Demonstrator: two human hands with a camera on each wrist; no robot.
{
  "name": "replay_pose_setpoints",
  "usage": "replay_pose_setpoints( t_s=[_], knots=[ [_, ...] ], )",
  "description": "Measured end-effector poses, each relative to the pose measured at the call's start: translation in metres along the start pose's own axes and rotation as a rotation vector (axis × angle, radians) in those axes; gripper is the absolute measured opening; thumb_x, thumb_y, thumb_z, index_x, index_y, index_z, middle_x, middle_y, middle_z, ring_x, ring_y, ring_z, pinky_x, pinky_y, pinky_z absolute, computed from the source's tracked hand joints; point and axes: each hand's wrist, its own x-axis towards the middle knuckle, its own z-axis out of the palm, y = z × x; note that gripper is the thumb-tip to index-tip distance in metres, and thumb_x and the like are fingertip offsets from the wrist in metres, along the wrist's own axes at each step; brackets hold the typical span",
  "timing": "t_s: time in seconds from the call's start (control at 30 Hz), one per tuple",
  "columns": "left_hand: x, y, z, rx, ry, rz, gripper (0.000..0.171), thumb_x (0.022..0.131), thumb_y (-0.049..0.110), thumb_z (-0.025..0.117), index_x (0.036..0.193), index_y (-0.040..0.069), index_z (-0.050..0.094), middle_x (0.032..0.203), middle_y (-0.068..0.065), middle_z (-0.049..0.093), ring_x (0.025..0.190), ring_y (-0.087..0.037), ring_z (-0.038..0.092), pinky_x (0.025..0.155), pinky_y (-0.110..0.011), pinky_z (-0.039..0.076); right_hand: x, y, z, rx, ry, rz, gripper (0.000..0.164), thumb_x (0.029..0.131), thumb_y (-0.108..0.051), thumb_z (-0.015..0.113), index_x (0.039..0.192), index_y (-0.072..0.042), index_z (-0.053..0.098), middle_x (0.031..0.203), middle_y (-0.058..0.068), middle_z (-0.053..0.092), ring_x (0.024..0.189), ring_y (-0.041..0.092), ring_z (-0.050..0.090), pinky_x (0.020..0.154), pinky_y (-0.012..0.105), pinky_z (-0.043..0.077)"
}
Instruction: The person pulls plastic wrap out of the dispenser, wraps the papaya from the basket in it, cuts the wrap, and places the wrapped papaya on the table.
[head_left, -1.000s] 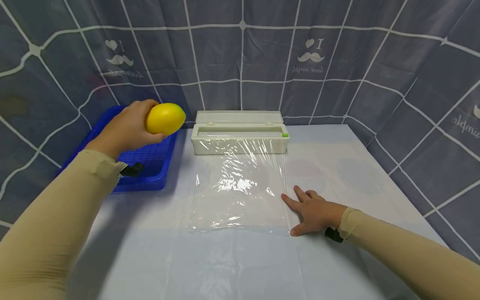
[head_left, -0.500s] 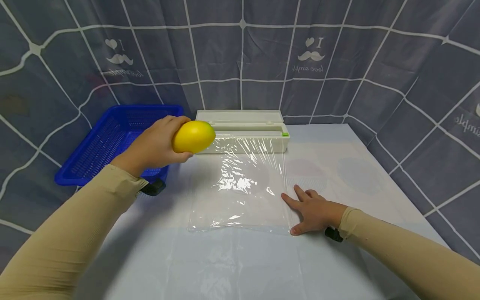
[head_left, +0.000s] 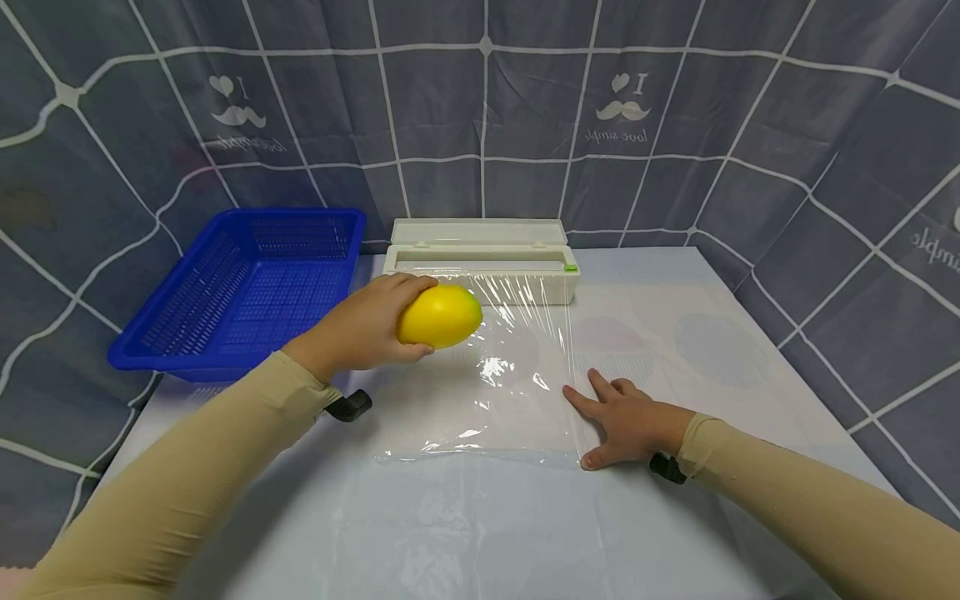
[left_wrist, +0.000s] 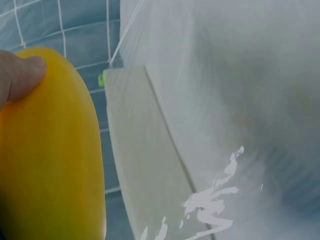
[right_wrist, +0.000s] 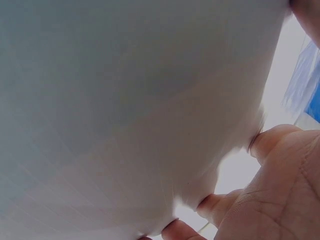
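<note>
My left hand (head_left: 360,325) grips a smooth yellow, mango-like fruit (head_left: 441,317) with a greenish tip, holding it above the clear plastic wrap (head_left: 480,417). In the left wrist view, the thumb lies against the side of the fruit (left_wrist: 55,150). The wrap stretches forward over the white table from a white wrap dispenser box (head_left: 525,290), whose lid (head_left: 480,230) is up. My right hand (head_left: 630,423) has its fingers spread, with the fingertips resting on the wrap's right edge. In the right wrist view, the fingertips (right_wrist: 215,207) touch the table surface.
A blue plastic basket (head_left: 348,242) stands at the back left of the white table (head_left: 675,333), close to my left forearm. A green slider (head_left: 571,268) sits at the dispenser's right end. A grey checked curtain (head_left: 525,108) encloses the back and sides.
My left hand has carried the fruit from over the basket rightward and nearer, to above the left part of the wrap. The right hand stays in place.
</note>
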Motion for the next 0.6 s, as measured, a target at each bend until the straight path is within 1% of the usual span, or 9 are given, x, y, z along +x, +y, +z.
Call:
replay_pose_setpoints(
  t_s=[0.1, 0.23, 0.4, 0.5, 0.6],
  knots=[
    [0.003, 0.006, 0.011, -0.012, -0.035, 0.014, 0.088, 0.08, 0.043, 0.088, 0.154, 0.018, 0.048, 0.147, -0.007, 0.058, 0.129, -0.031, 0.055, 0.109, -0.054, 0.049, 0.0, 0.001, 0.0, 0.004, 0.001, 0.003, 0.111, 0.084, -0.061, 0.081, 0.169, -0.023, 0.022, 0.174, 0.029, 0.01, 0.149, 0.058, 0.026, 0.114, 0.071, 0.037],
    [0.007, 0.012, 0.024, -0.023, -0.063, 0.039, 0.088, 0.08, 0.042, 0.088, 0.155, 0.017, 0.049, 0.148, -0.008, 0.057, 0.131, -0.031, 0.055, 0.111, -0.053, 0.049, 0.0, 0.001, 0.0, 0.012, 0.002, 0.004, 0.111, 0.083, -0.061, 0.082, 0.169, -0.024, 0.022, 0.173, 0.029, 0.01, 0.149, 0.059, 0.025, 0.113, 0.072, 0.037],
    [0.011, 0.019, 0.04, -0.006, -0.072, 0.083, 0.089, 0.079, 0.045, 0.087, 0.154, 0.015, 0.05, 0.148, -0.008, 0.058, 0.132, -0.031, 0.056, 0.111, -0.052, 0.05, 0.0, 0.0, 0.0, 0.009, 0.0, 0.01, 0.111, 0.083, -0.061, 0.083, 0.169, -0.024, 0.023, 0.173, 0.029, 0.01, 0.149, 0.06, 0.025, 0.113, 0.073, 0.036],
    [0.013, 0.023, 0.048, -0.017, -0.083, 0.094, 0.087, 0.08, 0.045, 0.088, 0.153, 0.016, 0.051, 0.146, -0.006, 0.059, 0.131, -0.029, 0.056, 0.111, -0.05, 0.05, 0.0, 0.0, 0.0, 0.002, -0.003, 0.014, 0.112, 0.082, -0.061, 0.083, 0.169, -0.025, 0.022, 0.174, 0.029, 0.009, 0.149, 0.06, 0.025, 0.113, 0.074, 0.036],
    [0.015, 0.027, 0.056, -0.036, -0.098, 0.097, 0.084, 0.08, 0.044, 0.088, 0.152, 0.018, 0.052, 0.145, -0.003, 0.06, 0.13, -0.027, 0.057, 0.111, -0.048, 0.05, 0.0, 0.0, -0.001, -0.001, -0.004, 0.015, 0.113, 0.082, -0.062, 0.082, 0.169, -0.026, 0.021, 0.174, 0.029, 0.009, 0.149, 0.06, 0.026, 0.113, 0.074, 0.037]
  ],
)
